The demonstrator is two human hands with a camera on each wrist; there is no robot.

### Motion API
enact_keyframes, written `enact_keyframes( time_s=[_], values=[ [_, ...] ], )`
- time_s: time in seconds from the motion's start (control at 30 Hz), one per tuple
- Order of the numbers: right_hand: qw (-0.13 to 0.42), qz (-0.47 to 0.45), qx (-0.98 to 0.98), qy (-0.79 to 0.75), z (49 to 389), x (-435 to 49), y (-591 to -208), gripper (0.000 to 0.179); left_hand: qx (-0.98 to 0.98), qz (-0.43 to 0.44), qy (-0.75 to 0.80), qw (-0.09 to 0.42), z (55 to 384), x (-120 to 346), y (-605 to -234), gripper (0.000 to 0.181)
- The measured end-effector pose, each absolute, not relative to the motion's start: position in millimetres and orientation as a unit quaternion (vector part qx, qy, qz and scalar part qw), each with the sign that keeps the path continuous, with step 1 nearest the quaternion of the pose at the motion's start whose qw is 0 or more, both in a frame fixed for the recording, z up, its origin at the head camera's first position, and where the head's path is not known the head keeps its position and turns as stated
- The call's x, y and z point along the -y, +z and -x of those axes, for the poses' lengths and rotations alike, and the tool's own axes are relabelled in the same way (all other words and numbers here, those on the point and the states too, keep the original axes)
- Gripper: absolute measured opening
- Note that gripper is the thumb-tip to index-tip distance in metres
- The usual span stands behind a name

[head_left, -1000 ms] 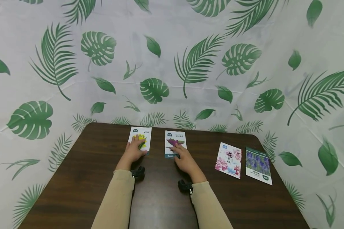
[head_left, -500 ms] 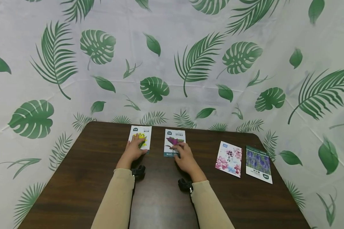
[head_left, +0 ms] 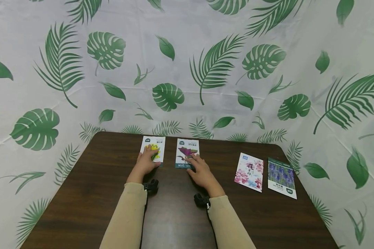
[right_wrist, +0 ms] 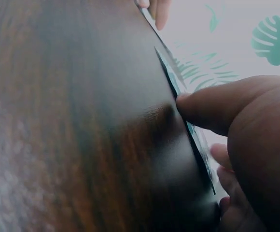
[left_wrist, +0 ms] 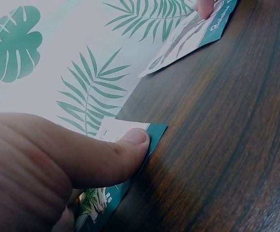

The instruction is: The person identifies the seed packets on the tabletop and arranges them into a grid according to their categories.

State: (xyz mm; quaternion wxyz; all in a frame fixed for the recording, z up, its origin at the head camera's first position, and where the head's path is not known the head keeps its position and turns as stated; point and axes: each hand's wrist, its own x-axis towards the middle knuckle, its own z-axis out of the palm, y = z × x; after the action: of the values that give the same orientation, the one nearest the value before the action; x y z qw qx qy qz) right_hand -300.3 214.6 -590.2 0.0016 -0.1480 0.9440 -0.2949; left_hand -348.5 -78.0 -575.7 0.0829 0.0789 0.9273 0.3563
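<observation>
At the table's far side in the head view lies a white seed packet with yellow flowers (head_left: pixel 159 142). My left hand (head_left: pixel 144 164) rests on its lower part, fingers spread over the picture. In the left wrist view, the left thumb (left_wrist: pixel 116 157) lies on its green bottom band. To its right is a white seed packet with a purple bloom (head_left: pixel 182 151) and a teal lower band. My right hand (head_left: pixel 202 173) touches that packet's lower right part with its fingertips. The right wrist view shows the right thumb (right_wrist: pixel 203 106) against the packet's near edge.
On the right side of the table (head_left: pixel 174 214) lie a pink-blossom seed packet (head_left: pixel 249 172) and a lavender seed packet (head_left: pixel 281 176), side by side and slightly tilted. A leaf-print cloth (head_left: pixel 187 76) hangs behind the table and along its sides.
The purple-bloom packet has slid slightly left, towards the yellow-flower packet, and straightened a little under my right fingers. My left hand has stayed on its packet.
</observation>
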Motion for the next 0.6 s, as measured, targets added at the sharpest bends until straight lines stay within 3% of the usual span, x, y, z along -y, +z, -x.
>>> enact_keyframes(
  time_s=[0.6],
  values=[
    [0.013, 0.156, -0.946, -0.284, 298.5, -212.0, -586.9, 0.058, -0.923, -0.08, 0.366, 0.084, 352.0, 78.1, -576.7, 0.072]
  ],
)
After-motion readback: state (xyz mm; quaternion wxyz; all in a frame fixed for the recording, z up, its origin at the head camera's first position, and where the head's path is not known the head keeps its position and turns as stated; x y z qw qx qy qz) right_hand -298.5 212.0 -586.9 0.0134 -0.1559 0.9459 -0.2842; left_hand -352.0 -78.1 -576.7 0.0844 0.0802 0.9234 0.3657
